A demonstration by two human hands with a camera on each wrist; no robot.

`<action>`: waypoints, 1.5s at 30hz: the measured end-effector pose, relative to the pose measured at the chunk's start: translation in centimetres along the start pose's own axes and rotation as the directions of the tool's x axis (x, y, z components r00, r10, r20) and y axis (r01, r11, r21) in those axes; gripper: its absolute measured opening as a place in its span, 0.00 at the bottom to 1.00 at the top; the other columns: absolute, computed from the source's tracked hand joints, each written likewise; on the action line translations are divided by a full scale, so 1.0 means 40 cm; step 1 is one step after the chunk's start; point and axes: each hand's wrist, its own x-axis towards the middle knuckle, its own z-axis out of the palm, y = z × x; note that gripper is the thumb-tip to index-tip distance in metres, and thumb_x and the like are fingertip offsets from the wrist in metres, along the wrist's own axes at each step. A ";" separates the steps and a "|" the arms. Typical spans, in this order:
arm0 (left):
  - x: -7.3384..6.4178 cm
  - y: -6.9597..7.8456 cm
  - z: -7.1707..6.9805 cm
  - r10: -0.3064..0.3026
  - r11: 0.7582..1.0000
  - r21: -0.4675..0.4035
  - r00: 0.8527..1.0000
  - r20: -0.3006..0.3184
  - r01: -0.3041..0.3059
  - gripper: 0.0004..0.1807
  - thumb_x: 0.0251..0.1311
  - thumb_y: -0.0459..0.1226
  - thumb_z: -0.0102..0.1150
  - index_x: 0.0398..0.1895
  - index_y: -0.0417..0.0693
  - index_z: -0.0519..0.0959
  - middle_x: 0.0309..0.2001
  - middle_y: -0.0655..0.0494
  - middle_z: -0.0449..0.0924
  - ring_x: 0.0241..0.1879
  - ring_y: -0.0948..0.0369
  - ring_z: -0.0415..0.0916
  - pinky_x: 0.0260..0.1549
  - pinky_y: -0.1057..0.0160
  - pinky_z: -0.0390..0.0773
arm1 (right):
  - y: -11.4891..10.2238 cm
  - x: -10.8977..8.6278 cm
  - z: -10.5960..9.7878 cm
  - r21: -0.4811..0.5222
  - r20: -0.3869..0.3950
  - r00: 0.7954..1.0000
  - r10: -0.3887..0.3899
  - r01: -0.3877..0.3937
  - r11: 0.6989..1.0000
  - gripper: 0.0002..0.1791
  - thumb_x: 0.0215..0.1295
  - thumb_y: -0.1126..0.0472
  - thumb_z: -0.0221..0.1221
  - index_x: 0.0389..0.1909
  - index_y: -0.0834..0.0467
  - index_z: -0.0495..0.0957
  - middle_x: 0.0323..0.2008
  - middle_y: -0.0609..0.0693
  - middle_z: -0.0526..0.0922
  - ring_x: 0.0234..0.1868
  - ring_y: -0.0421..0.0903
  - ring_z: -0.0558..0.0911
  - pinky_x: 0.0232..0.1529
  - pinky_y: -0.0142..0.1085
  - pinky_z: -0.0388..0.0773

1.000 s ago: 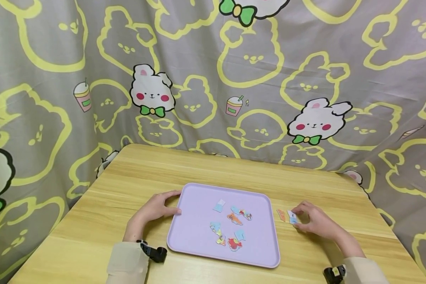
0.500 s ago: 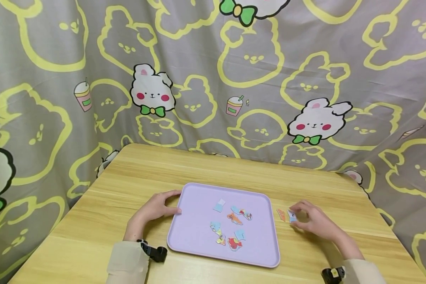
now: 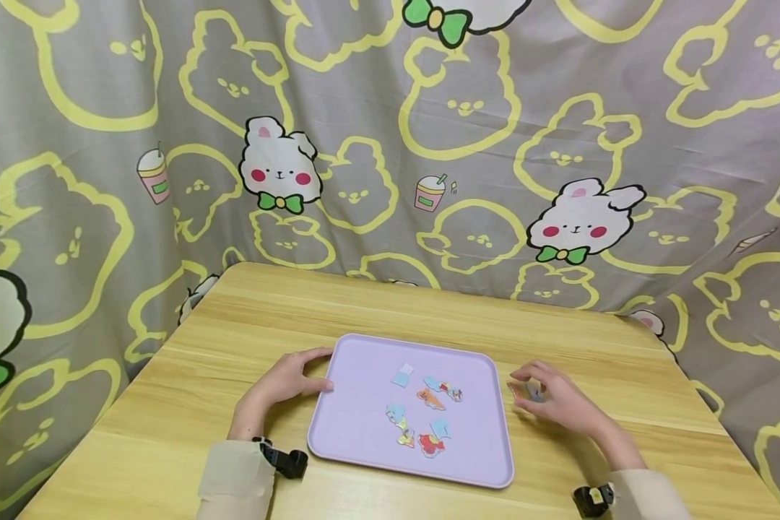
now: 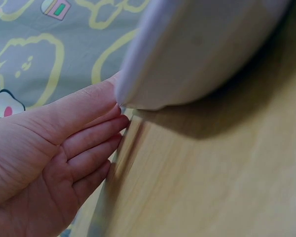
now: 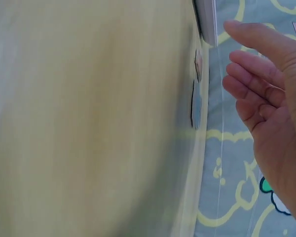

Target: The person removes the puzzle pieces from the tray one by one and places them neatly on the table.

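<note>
In the head view's lower right, my right hand point(image 3: 555, 397) partly hides a blue puzzle piece point(image 3: 535, 393), its picture indistinct.

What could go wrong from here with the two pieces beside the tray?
The blue piece lies close to the other piece beside the tray, so the right hand might nudge one while picking up the other. Both look thin and flat, so lifting them may be fiddly. The left hand touches the tray; a bump might shift the pieces inside.
</note>
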 end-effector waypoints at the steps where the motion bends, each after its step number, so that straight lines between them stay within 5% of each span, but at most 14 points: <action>1: 0.001 -0.001 0.000 0.000 1.000 0.002 1.000 -0.001 0.000 0.36 0.56 0.46 0.69 0.68 0.50 0.71 0.68 0.42 0.70 0.71 0.41 0.62 0.70 0.40 0.63 | -0.003 0.005 0.003 0.005 0.002 1.000 -0.007 0.007 1.000 0.18 0.53 0.62 0.71 0.46 0.59 0.81 0.43 0.48 0.82 0.41 0.45 0.80 0.37 0.32 0.80; 14: 0.002 0.001 -0.004 0.002 1.000 -0.001 1.000 -0.003 -0.002 0.36 0.56 0.45 0.69 0.68 0.49 0.71 0.68 0.42 0.70 0.71 0.41 0.62 0.70 0.40 0.63 | -0.044 0.078 0.042 0.040 0.084 0.993 -0.089 0.086 0.996 0.20 0.56 0.61 0.70 0.49 0.61 0.80 0.45 0.52 0.81 0.34 0.42 0.75 0.32 0.28 0.75; 23: 0.006 -0.004 -0.002 0.007 1.000 0.005 1.000 -0.005 -0.007 0.35 0.56 0.45 0.69 0.68 0.50 0.71 0.68 0.43 0.71 0.71 0.42 0.63 0.70 0.41 0.64 | -0.073 0.118 0.070 -0.020 0.127 0.986 -0.107 0.110 0.994 0.21 0.55 0.58 0.70 0.50 0.58 0.81 0.48 0.48 0.81 0.52 0.49 0.80 0.55 0.46 0.80; 45: 0.000 0.001 -0.001 0.000 1.000 -0.012 1.000 0.003 0.000 0.35 0.56 0.45 0.69 0.68 0.50 0.71 0.68 0.43 0.71 0.71 0.42 0.63 0.70 0.41 0.64 | -0.116 0.168 0.109 0.027 0.276 0.956 -0.104 0.100 0.995 0.22 0.58 0.52 0.68 0.53 0.55 0.81 0.50 0.48 0.80 0.52 0.48 0.78 0.56 0.46 0.78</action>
